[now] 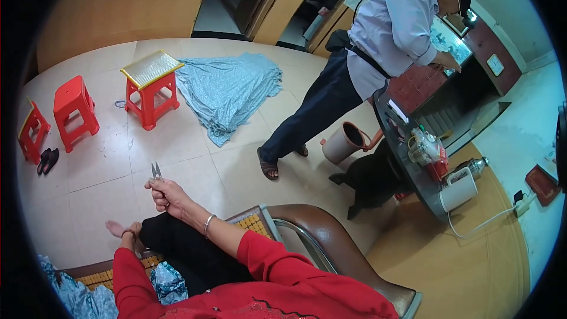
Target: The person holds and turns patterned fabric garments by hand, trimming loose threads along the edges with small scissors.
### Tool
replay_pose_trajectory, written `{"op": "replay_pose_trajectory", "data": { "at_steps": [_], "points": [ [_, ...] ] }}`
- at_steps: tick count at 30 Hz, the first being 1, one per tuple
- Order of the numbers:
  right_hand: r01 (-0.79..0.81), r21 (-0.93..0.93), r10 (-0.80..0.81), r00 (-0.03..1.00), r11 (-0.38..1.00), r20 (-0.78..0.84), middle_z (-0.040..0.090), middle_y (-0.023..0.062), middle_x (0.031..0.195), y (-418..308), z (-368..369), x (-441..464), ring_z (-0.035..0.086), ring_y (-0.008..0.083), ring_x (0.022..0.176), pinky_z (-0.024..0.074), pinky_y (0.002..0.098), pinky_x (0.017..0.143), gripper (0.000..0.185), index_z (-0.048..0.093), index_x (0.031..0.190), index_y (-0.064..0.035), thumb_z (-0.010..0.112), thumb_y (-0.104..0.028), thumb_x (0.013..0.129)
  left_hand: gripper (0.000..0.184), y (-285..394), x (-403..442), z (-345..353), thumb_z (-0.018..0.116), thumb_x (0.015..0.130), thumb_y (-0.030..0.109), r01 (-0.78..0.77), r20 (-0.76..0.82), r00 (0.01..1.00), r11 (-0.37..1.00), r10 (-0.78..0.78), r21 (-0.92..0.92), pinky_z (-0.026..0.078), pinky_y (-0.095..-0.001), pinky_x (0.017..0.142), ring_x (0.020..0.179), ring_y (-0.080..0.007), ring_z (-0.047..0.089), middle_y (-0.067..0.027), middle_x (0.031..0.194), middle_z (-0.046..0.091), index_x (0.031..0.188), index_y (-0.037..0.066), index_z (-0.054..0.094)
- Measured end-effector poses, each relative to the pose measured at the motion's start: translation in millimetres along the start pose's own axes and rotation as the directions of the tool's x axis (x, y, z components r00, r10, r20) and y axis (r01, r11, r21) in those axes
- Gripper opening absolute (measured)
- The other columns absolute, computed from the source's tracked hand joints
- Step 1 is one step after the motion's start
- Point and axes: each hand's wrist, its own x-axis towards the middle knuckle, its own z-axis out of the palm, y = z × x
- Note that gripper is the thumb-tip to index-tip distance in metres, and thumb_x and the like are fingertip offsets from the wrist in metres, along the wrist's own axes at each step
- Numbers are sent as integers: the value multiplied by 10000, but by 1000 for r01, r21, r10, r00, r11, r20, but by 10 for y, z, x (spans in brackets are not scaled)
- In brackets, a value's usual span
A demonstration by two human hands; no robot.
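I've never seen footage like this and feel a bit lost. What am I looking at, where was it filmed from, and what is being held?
There is no machine here, just a person's bare hands. The single picture comes from a camera worn on that person's head, looking forward and down, so the room looks tilted and curved. The red sleeves are the wearer's. The right hand grips small scissors, blades pointing away. The left hand is low by the knee, partly hidden; I can't tell whether it holds anything. On the floor lie a spread blue cloth and some shoes, near red stools. Another person stands at a dark table.
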Motion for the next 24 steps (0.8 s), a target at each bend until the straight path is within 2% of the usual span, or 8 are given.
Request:
{"op": "replay_pose_trajectory", "data": {
  "at_steps": [3,9,11,24],
  "points": [
    [-21,-98,20,1000,995,-7,304,-69,514,38,143,-36,212,30,399,168,185,364,153,510,851,-81,520,-232,872,880,-110,-455,61,229,779,652,20,-20,1000,999,-20,-41,148,-360,1074,1329,-198,178,-70,1465,115,1393,38,93],
    [-2,-135,3,1000,991,7,310,-67,517,-26,125,-105,220,29,399,172,182,367,144,513,849,-83,528,-224,869,888,-345,-281,-173,235,772,658,40,-60,997,992,-48,-119,136,-364,1076,1331,-201,170,-72,1465,113,1394,41,91],
    [-9,-150,7,1000,989,-16,311,-66,517,-36,114,-133,222,29,399,172,182,367,143,514,847,-82,529,-223,868,891,-44,-223,-425,237,770,660,52,-84,994,987,-66,-153,131,-365,1077,1331,-202,167,-72,1465,113,1394,42,91],
    [-68,-255,56,997,965,-57,323,-57,516,-50,187,-73,238,32,406,173,185,367,136,527,802,-77,527,-201,858,909,-151,-256,-459,249,757,674,122,-237,950,941,-202,-315,104,-373,1082,1336,-210,150,-74,1466,108,1396,49,87]
  ]
}}
